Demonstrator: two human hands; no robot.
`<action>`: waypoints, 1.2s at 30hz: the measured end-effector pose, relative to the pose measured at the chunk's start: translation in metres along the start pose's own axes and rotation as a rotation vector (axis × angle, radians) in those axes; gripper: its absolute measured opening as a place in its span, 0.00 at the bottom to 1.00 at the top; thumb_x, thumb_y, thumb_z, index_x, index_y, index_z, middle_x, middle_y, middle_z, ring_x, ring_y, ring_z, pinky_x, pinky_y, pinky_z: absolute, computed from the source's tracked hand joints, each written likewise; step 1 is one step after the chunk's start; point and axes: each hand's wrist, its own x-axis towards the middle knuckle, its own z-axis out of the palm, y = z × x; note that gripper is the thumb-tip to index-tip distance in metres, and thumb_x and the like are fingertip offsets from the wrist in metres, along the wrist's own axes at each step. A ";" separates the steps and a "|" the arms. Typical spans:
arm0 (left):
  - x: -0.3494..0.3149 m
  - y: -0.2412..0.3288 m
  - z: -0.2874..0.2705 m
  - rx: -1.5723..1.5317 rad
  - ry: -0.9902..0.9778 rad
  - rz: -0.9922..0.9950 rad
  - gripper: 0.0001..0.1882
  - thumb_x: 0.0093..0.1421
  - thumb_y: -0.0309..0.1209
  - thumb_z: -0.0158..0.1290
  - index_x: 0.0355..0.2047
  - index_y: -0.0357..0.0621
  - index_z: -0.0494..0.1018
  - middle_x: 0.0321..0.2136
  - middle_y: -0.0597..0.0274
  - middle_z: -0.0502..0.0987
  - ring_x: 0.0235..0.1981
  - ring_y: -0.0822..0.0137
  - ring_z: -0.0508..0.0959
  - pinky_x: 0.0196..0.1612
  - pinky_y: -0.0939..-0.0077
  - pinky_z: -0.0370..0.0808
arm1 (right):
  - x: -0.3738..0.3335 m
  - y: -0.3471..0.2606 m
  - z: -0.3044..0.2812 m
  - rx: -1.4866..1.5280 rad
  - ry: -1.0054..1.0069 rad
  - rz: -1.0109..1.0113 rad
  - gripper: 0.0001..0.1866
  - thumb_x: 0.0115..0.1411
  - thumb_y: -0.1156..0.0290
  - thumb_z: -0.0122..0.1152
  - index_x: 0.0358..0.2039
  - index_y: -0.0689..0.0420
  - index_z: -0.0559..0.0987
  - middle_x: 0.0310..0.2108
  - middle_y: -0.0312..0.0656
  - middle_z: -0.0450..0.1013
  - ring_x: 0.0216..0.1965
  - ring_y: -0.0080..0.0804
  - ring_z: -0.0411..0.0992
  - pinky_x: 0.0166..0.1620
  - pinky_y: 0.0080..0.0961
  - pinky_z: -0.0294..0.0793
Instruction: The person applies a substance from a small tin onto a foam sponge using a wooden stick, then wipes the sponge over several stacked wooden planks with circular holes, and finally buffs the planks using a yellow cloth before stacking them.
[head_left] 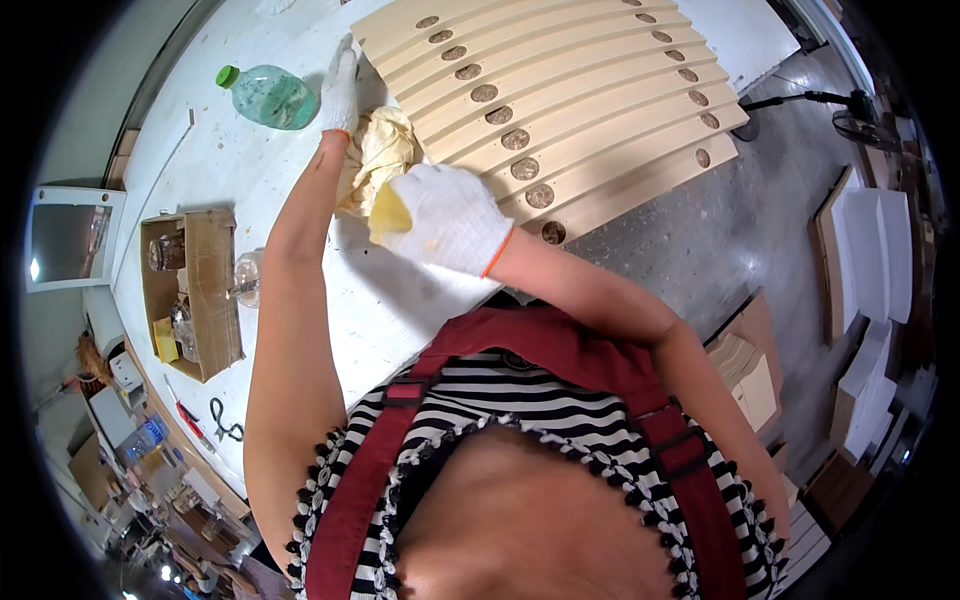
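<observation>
Head view: my gloved right hand (447, 217) pinches a yellow sponge (389, 213) just above the white worktop (215, 165), beside the stacked wooden slats (560, 110). My gloved left hand (340, 92) lies flat, fingers together, against the slats' near edge, touching a crumpled cream rag (378, 155); green-capped bottle (268, 95) nearby.

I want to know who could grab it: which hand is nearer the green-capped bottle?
Left. The left hand lies just right of the bottle on the white table; the right hand is farther, nearer the wooden slats.
</observation>
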 end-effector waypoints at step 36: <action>-0.115 -0.022 -0.044 0.554 -0.072 0.196 0.23 0.62 0.31 0.49 0.56 0.34 0.67 0.56 0.46 0.69 0.62 0.52 0.64 0.65 0.66 0.57 | -0.067 0.256 -0.150 -0.223 0.462 0.505 0.23 0.53 0.49 0.59 0.40 0.55 0.80 0.36 0.50 0.78 0.39 0.49 0.75 0.42 0.40 0.73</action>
